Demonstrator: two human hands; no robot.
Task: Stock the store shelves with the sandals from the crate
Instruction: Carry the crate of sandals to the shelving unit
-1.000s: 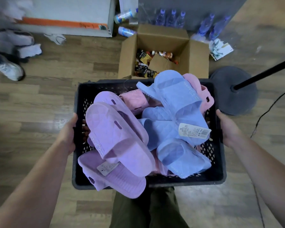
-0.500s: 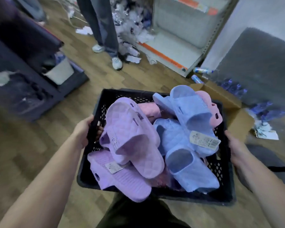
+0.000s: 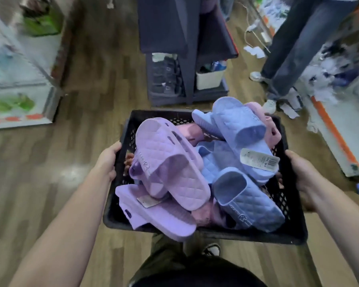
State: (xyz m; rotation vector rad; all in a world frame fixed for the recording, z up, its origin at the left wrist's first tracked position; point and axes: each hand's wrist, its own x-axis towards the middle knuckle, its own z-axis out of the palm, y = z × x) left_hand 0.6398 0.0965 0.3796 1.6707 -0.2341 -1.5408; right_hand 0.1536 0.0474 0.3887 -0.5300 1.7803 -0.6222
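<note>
The left hand (image 3: 107,160) has its fingers (image 3: 129,160) hooked over the left rim of the crate (image 3: 247,235), tips showing through the mesh. The right hand (image 3: 301,172) clamps the right rim, its fingers mostly hidden behind the wall. The crate hangs in the air between them, heaped with sandals.

The likeliest trouble is a spill. A purple sandal (image 3: 160,216) at the near left corner overhangs the near edge, so a tilt toward the body or a jolt in stride would probably slide it out. At the far right corner a blue sandal (image 3: 243,137) and a pink sandal (image 3: 272,125) ride above the rim, loose enough to topple.

Below is a wood-plank floor (image 3: 81,162). A dark rack (image 3: 184,59) stands ahead and a white shelf (image 3: 19,79) to the left. On the right, another person's legs (image 3: 288,48) stand among scattered paper scraps (image 3: 255,51) — something to slip on or bump.
</note>
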